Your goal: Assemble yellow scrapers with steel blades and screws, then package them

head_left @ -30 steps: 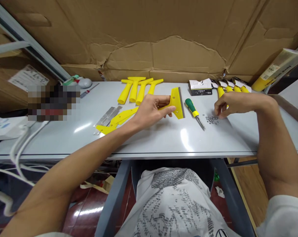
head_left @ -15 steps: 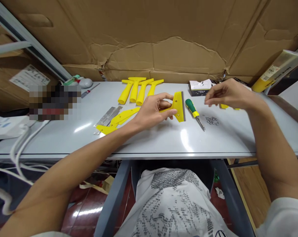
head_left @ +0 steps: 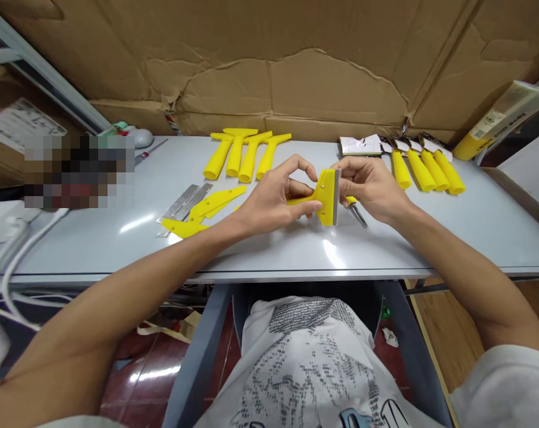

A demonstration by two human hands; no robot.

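Note:
My left hand [head_left: 281, 193] is closed round the handle of a yellow scraper [head_left: 326, 199], whose head stands upright with its metal blade facing right. Two screw heads show on the yellow face, the lower one close to my thumb. My right hand [head_left: 370, 187] is at the blade's upper right edge, its thumb and fingers bent and pinching there; the fingertips are partly behind the blade. Under my right hand lies a screwdriver [head_left: 359, 214], with only its shaft and a bit of yellow collar showing. The loose small screws are hidden behind this hand.
Several yellow handles [head_left: 248, 163] stand at the back. Flat yellow plates [head_left: 213, 203] and metal blades [head_left: 180, 202] lie left. Several scrapers with dark heads [head_left: 423, 169] lie back right, beside a small box [head_left: 361, 145]. A yellow-ended tube [head_left: 488, 131] leans at the far right.
My right hand has come down and left from above the right side of the table to the scraper's blade. It now covers the screws and the screwdriver's handle. My left hand keeps its hold.

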